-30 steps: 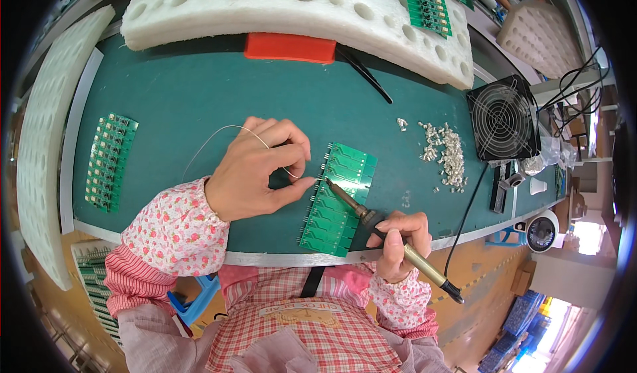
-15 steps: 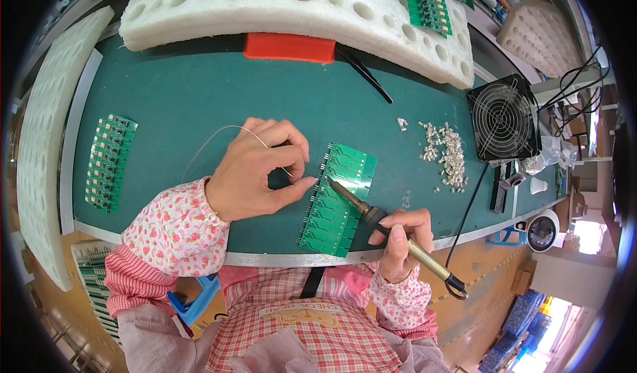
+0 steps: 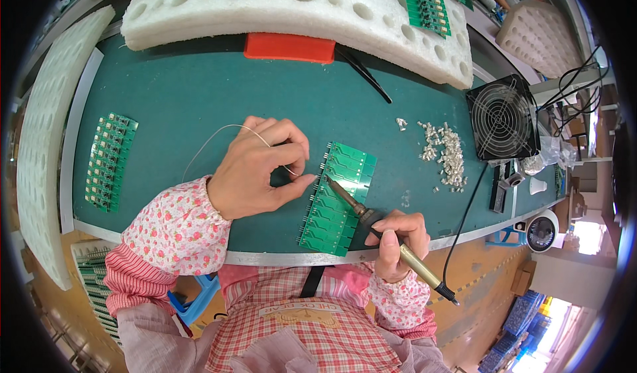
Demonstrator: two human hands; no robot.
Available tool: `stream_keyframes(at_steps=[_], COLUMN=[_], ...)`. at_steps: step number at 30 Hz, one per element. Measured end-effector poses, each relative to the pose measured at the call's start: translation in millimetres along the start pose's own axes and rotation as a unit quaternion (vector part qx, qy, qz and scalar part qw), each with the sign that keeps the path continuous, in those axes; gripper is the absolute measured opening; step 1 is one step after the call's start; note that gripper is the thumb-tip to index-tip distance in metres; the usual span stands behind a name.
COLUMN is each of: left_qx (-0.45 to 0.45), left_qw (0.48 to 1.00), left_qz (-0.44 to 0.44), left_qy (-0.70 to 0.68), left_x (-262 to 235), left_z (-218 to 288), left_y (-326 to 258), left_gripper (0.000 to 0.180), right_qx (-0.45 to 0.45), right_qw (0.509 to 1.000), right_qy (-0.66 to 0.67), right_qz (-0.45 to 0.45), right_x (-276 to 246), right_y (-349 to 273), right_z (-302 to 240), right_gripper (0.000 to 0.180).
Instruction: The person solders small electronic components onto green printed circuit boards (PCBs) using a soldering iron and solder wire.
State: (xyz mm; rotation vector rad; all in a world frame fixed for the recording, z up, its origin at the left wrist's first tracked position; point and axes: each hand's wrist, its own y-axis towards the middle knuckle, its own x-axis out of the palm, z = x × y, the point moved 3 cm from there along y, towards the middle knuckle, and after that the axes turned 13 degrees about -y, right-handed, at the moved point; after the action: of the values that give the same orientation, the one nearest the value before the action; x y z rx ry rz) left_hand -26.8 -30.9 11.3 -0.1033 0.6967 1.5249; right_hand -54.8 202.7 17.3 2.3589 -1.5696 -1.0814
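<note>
A green circuit board panel point(image 3: 335, 207) lies on the green bench mat near its front edge, a row of pins along its left side. My right hand point(image 3: 400, 240) grips a soldering iron point(image 3: 415, 261), its tip meeting the board near the pin row. My left hand point(image 3: 260, 167) is closed around a thin solder wire point(image 3: 219, 131), which loops over the hand and trails off to the left. The thumb tip comes close to the board's left edge. Whether the wire's end touches the iron tip is too small to tell.
Another board panel point(image 3: 110, 163) lies at the left. Small metal parts point(image 3: 448, 154) are piled right of centre, beside a black fan point(image 3: 504, 118). Behind are tweezers point(image 3: 363, 73), a red tray point(image 3: 289, 47) and white foam point(image 3: 265, 8). The iron's cord point(image 3: 468, 217) runs along the right.
The rear end of the soldering iron has dipped slightly toward me, and my right hand has shifted a little with it. My left hand and the board look almost unmoved.
</note>
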Motion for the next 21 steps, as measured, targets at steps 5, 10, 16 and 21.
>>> stream_keyframes(at_steps=[5, 10, 16, 21], left_qx=[0.01, 0.001, -0.022, -0.008], left_qw=[1.0, 0.999, 0.993, 0.994], left_qz=[0.008, 0.015, -0.049, -0.066], left_qy=[0.004, -0.029, -0.11, -0.088], left_x=[1.4, -2.9, -3.2, 0.5], left_z=[0.9, 0.2, -2.8, 0.4], left_y=[-1.0, -3.8, -8.2, -9.8], left_gripper=[0.027, 0.027, 0.029, 0.029], right_qx=[-0.005, 0.023, 0.137, 0.144], right_qw=[1.0, 0.997, 0.982, 0.983], right_qy=[-0.007, 0.024, 0.094, 0.092], right_qz=[0.008, 0.074, 0.089, 0.06], right_x=[0.2, -1.5, -5.3, -2.0], right_y=[-1.0, -7.0, -21.4, -25.7], right_z=[-0.3, -2.1, -2.4, -2.8], right_gripper=[0.006, 0.013, 0.021, 0.021])
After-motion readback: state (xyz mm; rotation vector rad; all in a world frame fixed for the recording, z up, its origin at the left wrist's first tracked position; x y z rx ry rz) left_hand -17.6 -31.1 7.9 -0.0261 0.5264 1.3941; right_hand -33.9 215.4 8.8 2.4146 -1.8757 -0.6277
